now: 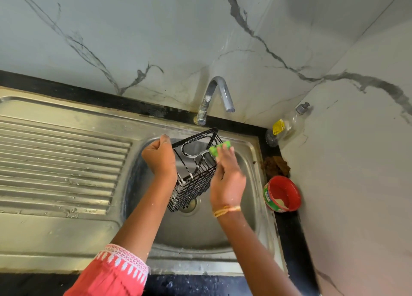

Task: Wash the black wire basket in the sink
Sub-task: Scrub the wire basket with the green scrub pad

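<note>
A black wire basket [196, 168] hangs tilted over the steel sink [249, 153], streaked with white soap foam. My left hand [159, 157] grips its left upper edge with curled fingers. My right hand [226, 179] holds a green sponge [219, 148] against the basket's upper right rim. The basket's lower end hangs above the drain [189, 205]. The tap [215, 97] stands behind the sink, with no water running.
A ribbed steel draining board [60, 161] lies left of the basin. On the black counter at right stand a red tub of soap [282, 194], a brown scrub pad [275, 166] and a clear pump bottle [289, 122]. Marble walls close in behind and on the right.
</note>
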`<state>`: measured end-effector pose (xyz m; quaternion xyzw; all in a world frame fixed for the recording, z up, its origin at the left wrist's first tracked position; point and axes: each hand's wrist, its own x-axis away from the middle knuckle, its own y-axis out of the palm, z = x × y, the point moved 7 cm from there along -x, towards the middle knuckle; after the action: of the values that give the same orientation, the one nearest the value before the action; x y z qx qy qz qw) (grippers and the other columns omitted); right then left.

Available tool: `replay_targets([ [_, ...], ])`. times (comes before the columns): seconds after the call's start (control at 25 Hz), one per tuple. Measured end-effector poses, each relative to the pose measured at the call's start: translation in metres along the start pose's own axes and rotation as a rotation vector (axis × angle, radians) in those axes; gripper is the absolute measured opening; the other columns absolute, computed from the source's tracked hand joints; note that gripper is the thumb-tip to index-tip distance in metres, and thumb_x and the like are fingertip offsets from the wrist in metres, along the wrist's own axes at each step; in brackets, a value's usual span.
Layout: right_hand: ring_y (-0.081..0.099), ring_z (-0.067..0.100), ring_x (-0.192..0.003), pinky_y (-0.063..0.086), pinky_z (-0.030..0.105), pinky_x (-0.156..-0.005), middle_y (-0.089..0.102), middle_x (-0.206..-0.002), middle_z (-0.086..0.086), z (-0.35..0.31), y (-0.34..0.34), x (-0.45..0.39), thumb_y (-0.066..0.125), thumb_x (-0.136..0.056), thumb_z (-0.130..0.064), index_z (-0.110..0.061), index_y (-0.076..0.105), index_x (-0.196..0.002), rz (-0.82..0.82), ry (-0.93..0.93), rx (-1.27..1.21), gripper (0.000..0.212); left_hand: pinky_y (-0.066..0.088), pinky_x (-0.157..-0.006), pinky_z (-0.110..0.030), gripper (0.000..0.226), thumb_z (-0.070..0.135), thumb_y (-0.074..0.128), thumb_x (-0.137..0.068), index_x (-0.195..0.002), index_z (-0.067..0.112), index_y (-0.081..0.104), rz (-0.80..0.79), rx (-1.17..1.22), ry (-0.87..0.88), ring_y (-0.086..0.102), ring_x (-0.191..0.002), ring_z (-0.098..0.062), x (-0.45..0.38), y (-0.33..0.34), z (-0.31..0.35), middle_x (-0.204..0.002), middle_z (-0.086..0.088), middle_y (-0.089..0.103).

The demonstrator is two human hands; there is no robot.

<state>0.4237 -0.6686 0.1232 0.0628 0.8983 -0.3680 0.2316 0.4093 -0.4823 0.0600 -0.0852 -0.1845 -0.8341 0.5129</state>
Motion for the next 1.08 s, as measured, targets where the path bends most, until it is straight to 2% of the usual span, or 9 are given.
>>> replay_targets([
  [0.08,0.052,0.013,-0.127,0.036,0.01,-0.104,0.061,-0.13,0.002,-0.024,0.013,0.033,0.052,-0.089,0.007,-0.013,0.065,-0.121,-0.114,-0.191,-0.038,0.04,0.019,-0.042,-0.021,0.049,0.002,0.054,-0.086,-0.046,0.02,0.033,0.017,-0.007,0.014,0.014,-0.036,-0.003,0.003,-0.002,-0.002,-0.034,0.016,0.018],
  [0.16,0.063,0.006,-0.11,0.048,0.016,-0.094,0.066,-0.123,0.0,-0.027,0.008,0.029,0.052,-0.089,0.007,-0.015,0.066,-0.12,-0.133,-0.218,-0.111,0.042,0.014,-0.041,-0.02,0.046,-0.001,0.051,-0.084,-0.047,0.019,0.032,-0.009,-0.025,0.016,0.013,-0.036,-0.003,0.004,-0.002,-0.004,-0.034,0.016,0.017],
  [0.24,0.063,-0.006,-0.078,0.049,0.006,-0.071,0.069,-0.099,-0.009,-0.005,-0.008,-0.009,0.053,-0.09,0.006,-0.016,0.067,-0.118,0.001,-0.018,-0.177,0.038,0.017,-0.037,-0.015,0.048,-0.002,0.051,-0.087,-0.048,0.018,0.031,-0.053,-0.059,0.018,0.014,-0.033,-0.004,0.002,-0.002,-0.004,-0.033,0.016,0.018],
  [0.32,0.055,-0.009,-0.067,0.042,0.003,-0.063,0.062,-0.087,-0.013,0.023,-0.016,-0.052,0.055,-0.093,-0.002,-0.01,0.068,-0.115,0.06,0.186,-0.238,0.026,0.022,-0.039,-0.016,0.052,0.001,0.055,-0.089,-0.047,0.019,0.03,-0.102,-0.08,0.027,0.014,-0.037,-0.004,0.003,0.002,0.0,-0.034,0.016,0.019],
  [0.52,0.046,0.007,-0.075,0.039,0.014,-0.066,0.055,-0.087,0.006,0.037,0.028,-0.08,0.048,-0.097,-0.004,-0.005,0.058,-0.094,-0.452,0.22,-0.414,0.011,0.031,-0.044,-0.019,0.039,0.008,0.061,-0.09,-0.056,0.019,0.044,-0.17,-0.024,-0.052,0.028,-0.043,-0.01,-0.003,0.008,-0.004,-0.053,0.0,0.036],
  [0.64,0.042,0.007,-0.073,0.035,0.013,-0.061,0.052,-0.084,0.002,0.036,0.03,-0.077,0.045,-0.098,-0.004,-0.008,0.055,-0.091,-0.56,0.23,-0.409,0.012,0.032,-0.042,-0.023,0.028,0.024,0.063,-0.091,-0.066,0.013,0.055,-0.228,-0.108,-0.167,0.039,-0.046,-0.014,-0.008,0.002,-0.02,-0.06,-0.006,0.047],
  [0.84,0.045,0.004,-0.072,0.037,0.012,-0.064,0.052,-0.08,-0.005,0.035,0.031,-0.078,0.047,-0.097,-0.004,-0.003,0.059,-0.093,-0.547,0.182,-0.327,0.013,0.046,-0.044,-0.026,0.06,0.046,0.029,-0.102,-0.065,0.007,0.056,-0.578,-0.888,0.407,0.057,-0.044,-0.019,0.015,0.035,0.007,-0.054,-0.002,0.057],
  [0.96,0.05,0.005,-0.074,0.04,0.014,-0.067,0.056,-0.08,-0.005,0.015,0.034,-0.071,0.049,-0.096,-0.005,-0.006,0.061,-0.09,-0.571,0.06,-0.286,0.012,0.035,-0.043,-0.024,0.065,0.048,0.023,-0.103,-0.062,0.009,0.055,-0.633,-0.926,0.422,0.047,-0.041,-0.014,0.045,0.054,0.008,-0.053,0.0,0.056],
  [1.08,0.058,0.001,-0.077,0.046,0.018,-0.074,0.064,-0.084,-0.006,0.014,0.021,-0.064,0.052,-0.095,-0.005,-0.008,0.066,-0.095,-0.331,0.13,-0.489,0.014,0.023,-0.044,-0.023,0.063,0.051,0.036,-0.1,-0.047,0.018,0.043,-0.443,-0.87,0.422,0.035,-0.04,-0.016,0.051,0.046,0.007,-0.044,0.001,0.041],
])
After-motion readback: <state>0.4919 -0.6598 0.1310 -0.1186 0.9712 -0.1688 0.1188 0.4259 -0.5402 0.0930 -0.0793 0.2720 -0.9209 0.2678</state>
